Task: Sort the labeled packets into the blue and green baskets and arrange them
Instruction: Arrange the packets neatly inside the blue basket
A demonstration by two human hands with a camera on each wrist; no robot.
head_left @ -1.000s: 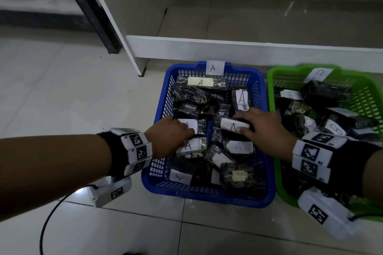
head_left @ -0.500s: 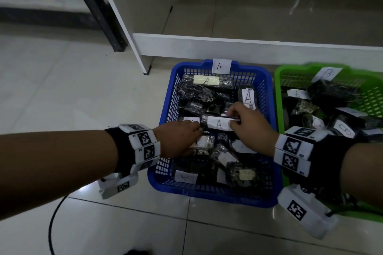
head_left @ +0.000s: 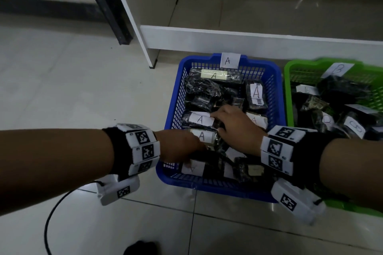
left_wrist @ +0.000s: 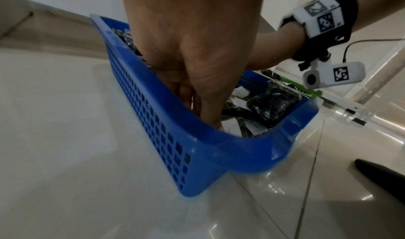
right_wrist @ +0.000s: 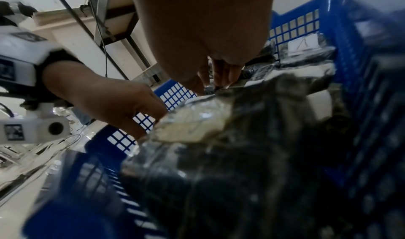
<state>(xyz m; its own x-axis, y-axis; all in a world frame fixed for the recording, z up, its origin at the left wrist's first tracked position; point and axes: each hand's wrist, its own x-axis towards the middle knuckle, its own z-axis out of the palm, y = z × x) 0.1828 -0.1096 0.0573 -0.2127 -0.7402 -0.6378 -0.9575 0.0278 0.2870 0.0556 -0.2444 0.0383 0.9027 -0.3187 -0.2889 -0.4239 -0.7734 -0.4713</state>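
Step in hand: the arranging stage is judged to be under way; sorting looks largely done, since packets marked A are seen only in the blue slotted plastic basket (head_left: 173, 107) and packets marked B only in the green slotted plastic basket (head_left: 288, 89) just to its right.
Left hand (head_left: 179, 145): lowered into the near left part of the blue basket, fingers pointing down among the packets; whether anything is pinched cannot be told.
Right hand (head_left: 238, 128): laid over the middle of the blue basket, fingertips touching the clear-wrapped dark packet with a white paper label marked A (head_left: 200, 119); a curled hold is not plainly shown.
Next move: the A packets in the blue basket's near half lie overlapped and askew, so squaring them into rows, labels up, is judged to be called for.
Surface: both baskets are set on a pale glossy tiled floor (head_left: 62, 80).
Room: a white shelf board (head_left: 248, 42) runs just behind the blue basket; a black cable (head_left: 49, 213) curls on the floor to its near left.
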